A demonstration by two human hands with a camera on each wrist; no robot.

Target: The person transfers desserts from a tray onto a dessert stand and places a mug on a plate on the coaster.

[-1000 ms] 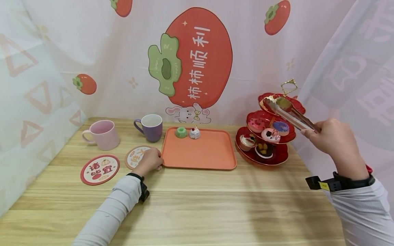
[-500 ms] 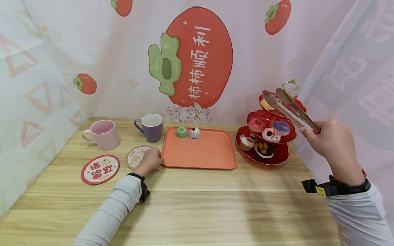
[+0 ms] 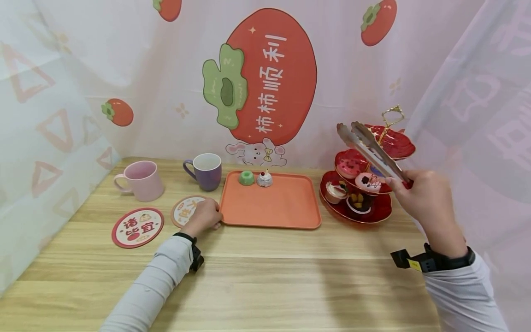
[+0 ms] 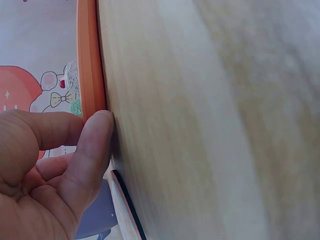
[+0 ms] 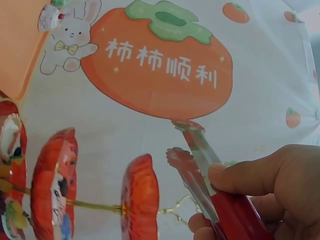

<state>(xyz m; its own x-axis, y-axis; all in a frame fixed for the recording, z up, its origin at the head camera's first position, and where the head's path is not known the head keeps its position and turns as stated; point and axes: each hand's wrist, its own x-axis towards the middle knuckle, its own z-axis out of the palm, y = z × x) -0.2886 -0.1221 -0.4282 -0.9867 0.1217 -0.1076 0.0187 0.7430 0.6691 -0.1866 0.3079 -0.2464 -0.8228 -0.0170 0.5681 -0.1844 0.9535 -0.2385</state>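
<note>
Two mugs (image 3: 143, 180) and coasters (image 3: 137, 227) flank the tray (image 3: 270, 208); right fingers (image 3: 396, 185) grip empty tongs (image 3: 367, 148), left fingers (image 3: 213, 216) curl at tray's edge

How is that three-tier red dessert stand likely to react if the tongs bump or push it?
The dessert stand is tall on a thin central rod, so it probably tips more readily than it slides. Its loose pastries could shift or roll off. The tongs in the right hand look rigid, so a bump would carry straight through.
</note>
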